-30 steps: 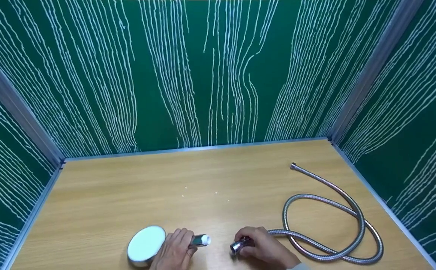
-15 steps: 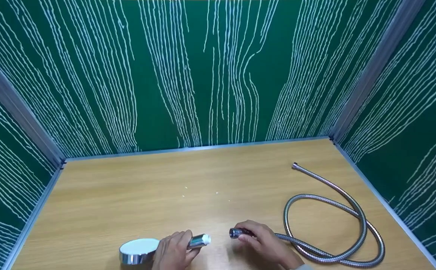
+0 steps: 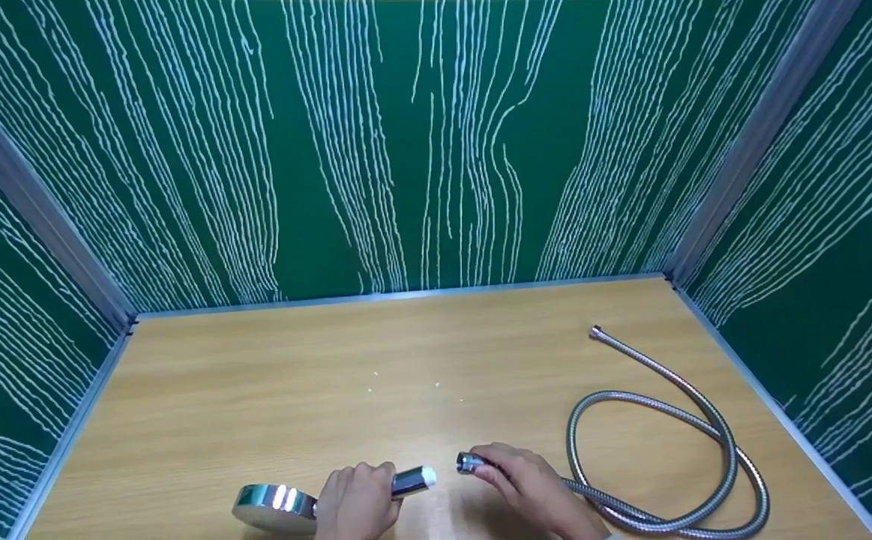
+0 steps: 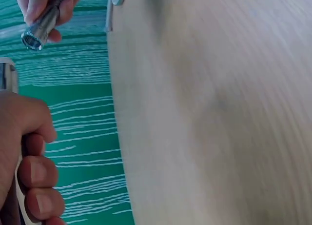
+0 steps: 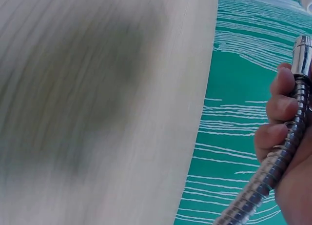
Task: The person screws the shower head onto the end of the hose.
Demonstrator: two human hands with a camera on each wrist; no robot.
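Observation:
My left hand (image 3: 361, 499) grips the handle of a chrome shower head (image 3: 277, 508), its round head tilted to the left and the white-tipped handle end pointing right. Fingers curl round that handle in the left wrist view too. Across a small gap, my right hand (image 3: 529, 484) holds the end of a metal shower hose (image 3: 728, 450), with its open chrome connector (image 3: 468, 463) facing the handle tip. In the right wrist view the ribbed hose (image 5: 273, 173) runs down through the curled fingers. The hose's far end fitting (image 3: 595, 332) lies on the table.
The wooden table (image 3: 256, 390) carries the looped hose on its right side and several tiny white specks in the middle. Green panels (image 3: 436, 150) with white wavy lines rise at the back and both sides, joined by grey metal posts (image 3: 765, 135).
The shower head has turned from its white face showing upward to its chrome side showing. The hose connector has lifted and turned toward the handle tip, and the handle end has shifted slightly right.

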